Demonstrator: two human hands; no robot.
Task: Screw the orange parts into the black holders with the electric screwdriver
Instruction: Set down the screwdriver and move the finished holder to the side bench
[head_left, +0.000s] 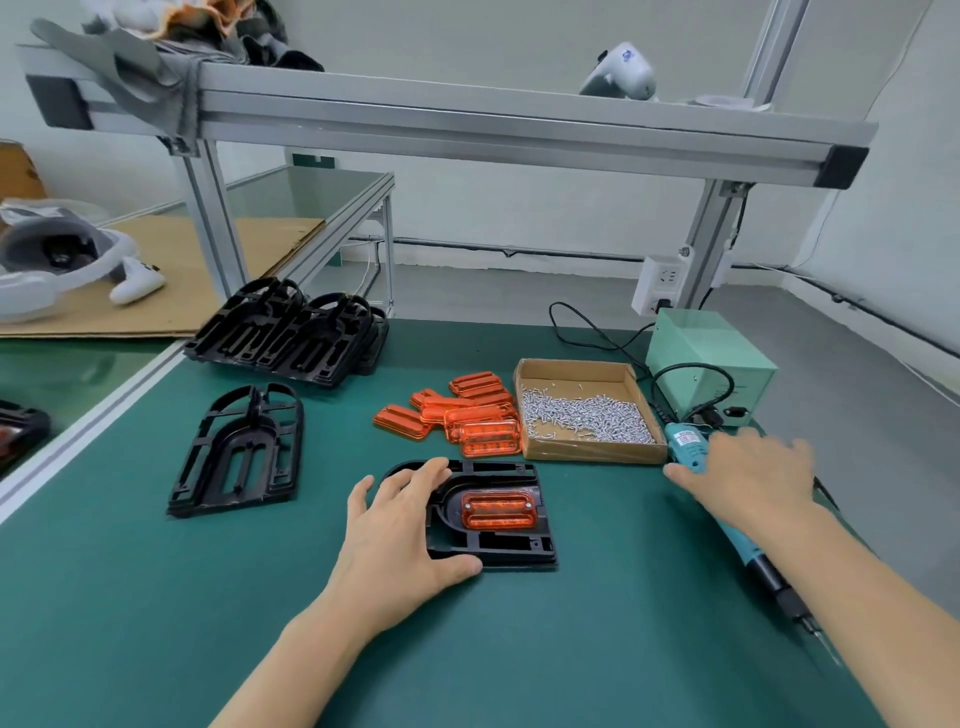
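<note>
While the black holder is being steadied on the green counter by the left hand, an orange part is already sitting in its recess, with what look like two screw heads showing at its ends. The left fingers are being spread flat across the holder's rounded end, with the thumb pressed against its near edge. The right hand is being laid over the electric screwdriver, which is lying on the counter with its bit pointing toward the person; the right fingers are blurred, appear loosely extended, and no closed grip is being shown.

For the step to be done well, the holder should be kept pinned flat, and the bit should be brought straight down onto each screw head, so that the part is not being tilted or cross-threaded.

One more empty holder is lying apart to the left, and a stack of holders is being kept behind it, too overlapped to count. Roughly six loose orange parts are being piled beside a cardboard tray of uncountably many screws, with one power supply box behind.
</note>
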